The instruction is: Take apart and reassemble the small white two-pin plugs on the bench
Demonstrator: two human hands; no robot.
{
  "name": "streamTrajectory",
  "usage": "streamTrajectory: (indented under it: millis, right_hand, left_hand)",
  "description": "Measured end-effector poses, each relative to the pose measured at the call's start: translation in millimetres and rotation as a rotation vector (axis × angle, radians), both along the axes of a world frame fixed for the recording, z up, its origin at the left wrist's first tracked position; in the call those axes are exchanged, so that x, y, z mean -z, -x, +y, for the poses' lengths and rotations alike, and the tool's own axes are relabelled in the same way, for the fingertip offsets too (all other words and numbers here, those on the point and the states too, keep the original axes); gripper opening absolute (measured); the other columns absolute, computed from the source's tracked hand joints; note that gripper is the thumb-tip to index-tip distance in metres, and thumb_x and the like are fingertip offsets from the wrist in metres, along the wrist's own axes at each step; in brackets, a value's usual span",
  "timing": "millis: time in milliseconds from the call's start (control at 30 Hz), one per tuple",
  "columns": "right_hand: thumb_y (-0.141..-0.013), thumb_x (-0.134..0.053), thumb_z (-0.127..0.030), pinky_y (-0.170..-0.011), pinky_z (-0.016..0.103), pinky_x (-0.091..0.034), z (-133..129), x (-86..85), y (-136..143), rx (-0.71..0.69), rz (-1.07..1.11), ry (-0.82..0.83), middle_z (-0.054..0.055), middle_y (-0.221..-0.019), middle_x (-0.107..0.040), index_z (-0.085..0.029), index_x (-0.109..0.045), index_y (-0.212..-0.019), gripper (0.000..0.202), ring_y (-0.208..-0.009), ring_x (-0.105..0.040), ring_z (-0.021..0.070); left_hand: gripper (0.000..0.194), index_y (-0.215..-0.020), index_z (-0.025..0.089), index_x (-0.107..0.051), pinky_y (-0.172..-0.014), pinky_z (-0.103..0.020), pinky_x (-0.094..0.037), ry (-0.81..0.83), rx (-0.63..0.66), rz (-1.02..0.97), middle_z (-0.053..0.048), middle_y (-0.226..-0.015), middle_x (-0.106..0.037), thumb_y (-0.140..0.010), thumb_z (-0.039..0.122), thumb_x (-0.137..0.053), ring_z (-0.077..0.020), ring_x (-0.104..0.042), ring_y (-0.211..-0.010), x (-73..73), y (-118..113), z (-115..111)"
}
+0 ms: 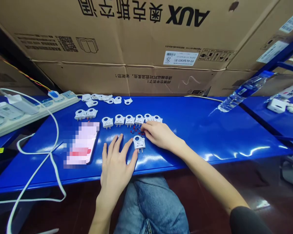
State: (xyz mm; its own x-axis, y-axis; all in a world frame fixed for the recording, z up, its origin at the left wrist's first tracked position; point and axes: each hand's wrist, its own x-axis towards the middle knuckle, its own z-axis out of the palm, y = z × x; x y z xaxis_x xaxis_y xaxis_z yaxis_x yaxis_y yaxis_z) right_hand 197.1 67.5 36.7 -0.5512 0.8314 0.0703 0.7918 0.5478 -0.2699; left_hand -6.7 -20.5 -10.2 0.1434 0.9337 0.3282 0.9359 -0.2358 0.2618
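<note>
A white plug housing with a round hole (139, 142) lies near the table's front edge, its two metal prongs toward me. My left hand (117, 162) rests on the table with fingers spread, its index finger and thumb at the left side of that housing. Just beyond it is a small scatter of red parts with metal ends (134, 130). Over the right side of these parts, my right hand (160, 135) has its fingertips pinched together; what is between them is hidden. Behind, a row of similar plug housings (129, 120) stands with prongs toward me, the right end close to my right hand.
A pink phone (81, 143), partly pixelated, lies left of my left hand. White cover pieces (101, 98) lie at the back. On the left are a power strip (36, 113) and a looping white cable (55, 130). A water bottle (241, 92) stands at right, before large cardboard boxes (136, 42).
</note>
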Motion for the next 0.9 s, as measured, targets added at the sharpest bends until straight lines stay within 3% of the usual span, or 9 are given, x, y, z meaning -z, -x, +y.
streamTrajectory:
  millis: [333,467,700,900]
  right_hand:
    - [-0.103,-0.056,-0.018,-0.073,0.03,-0.043,0.7,-2.0,-3.1,0.01,-0.019,-0.004,0.009,-0.108,-0.069,-0.018,-0.069,-0.106,0.014,-0.095,-0.064,0.0211]
    - [-0.102,-0.057,-0.018,-0.075,0.03,-0.043,-0.6,-4.3,-2.9,0.014,0.065,-0.012,0.007,-0.105,-0.071,-0.02,-0.067,-0.105,0.01,-0.094,-0.063,0.0203]
    - [-0.102,-0.055,-0.017,-0.077,0.029,-0.043,-3.5,-5.5,-1.3,-0.066,0.217,0.008,0.005,-0.103,-0.071,-0.022,-0.063,-0.113,0.014,-0.09,-0.063,0.0188]
    - [-0.103,-0.056,-0.019,-0.083,0.03,-0.048,-3.9,-5.4,-1.1,-0.135,0.277,0.061,0.006,-0.103,-0.073,-0.019,-0.068,-0.106,0.013,-0.093,-0.066,0.0195]
  left_hand:
    - [0.045,-0.141,0.024,-0.065,-0.126,-0.065,-0.03,-0.002,0.0,-0.005,-0.015,-0.157,-0.055,-0.106,0.045,-0.046,-0.0346,-0.043,-0.153,0.1,-0.4,-0.8]
    - [0.045,-0.141,0.024,-0.065,-0.125,-0.065,-0.031,0.0,0.001,-0.007,-0.016,-0.157,-0.056,-0.106,0.045,-0.046,-0.035,-0.044,-0.153,-0.4,-0.2,-0.7]
    - [0.045,-0.141,0.024,-0.065,-0.125,-0.065,-0.031,0.002,0.001,-0.01,-0.016,-0.157,-0.055,-0.105,0.045,-0.047,-0.0354,-0.044,-0.153,-0.7,0.2,-0.2]
    - [0.045,-0.141,0.024,-0.064,-0.126,-0.065,-0.03,0.002,0.003,-0.011,-0.015,-0.158,-0.055,-0.105,0.045,-0.047,-0.035,-0.043,-0.153,-0.1,-0.2,-0.1]
